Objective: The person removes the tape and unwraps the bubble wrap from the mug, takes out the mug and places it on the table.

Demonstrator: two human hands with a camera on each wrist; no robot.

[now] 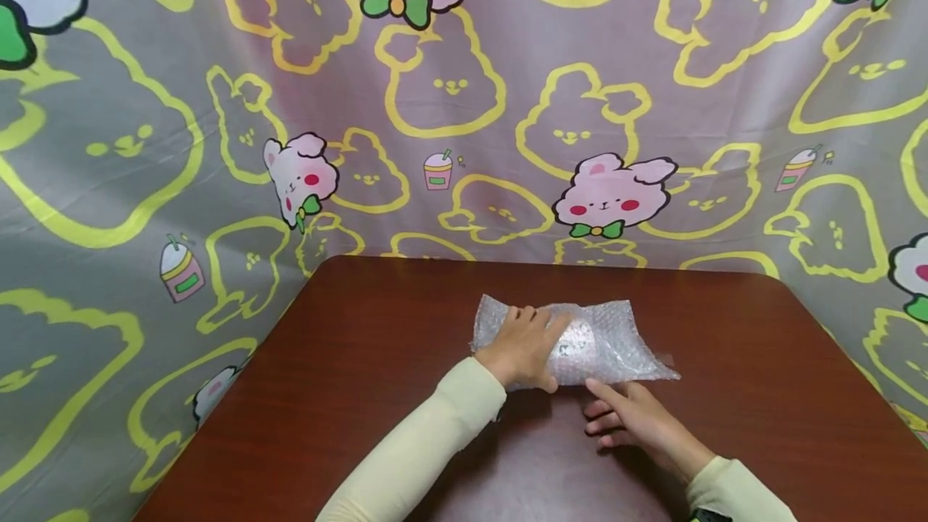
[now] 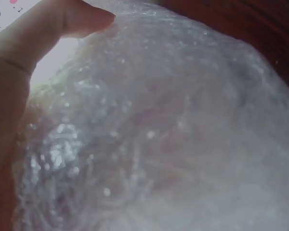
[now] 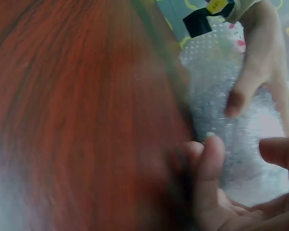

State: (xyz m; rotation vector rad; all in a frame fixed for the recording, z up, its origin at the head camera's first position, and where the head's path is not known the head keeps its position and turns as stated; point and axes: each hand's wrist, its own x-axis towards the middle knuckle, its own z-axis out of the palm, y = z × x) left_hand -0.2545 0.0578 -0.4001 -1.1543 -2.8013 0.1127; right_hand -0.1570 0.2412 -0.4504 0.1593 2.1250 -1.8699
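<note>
In the head view, a bubble-wrapped bundle (image 1: 609, 337) lies lengthwise just right of and below the middle of the frame, on the dark red-brown table (image 1: 391, 321). The left hand (image 1: 524, 347) grips its left part, fingers spread over the top and far side, thumb down at the near edge, so most of the bundle reaches out to the right of this grip, with a flattened corner of wrap at its lower right. Something pale with small dark marks shows through the film right beside the index finger. The right hand (image 1: 641, 421) is at the lower right of the bundle, holding nothing, its fingers loosely bent and its thumb apart from them; the thumb tip is at the bundle's near edge, though whether it touches cannot be told. In the left wrist view, wrap fills most of the frame, with a bent digit at upper left. In the right wrist view, the bundle runs down the right side, between both hands, and a black device (image 3: 197, 23) sits at top centre. Cartoon-patterned cloth (image 1: 507, 111) fills the head view's upper half.
</note>
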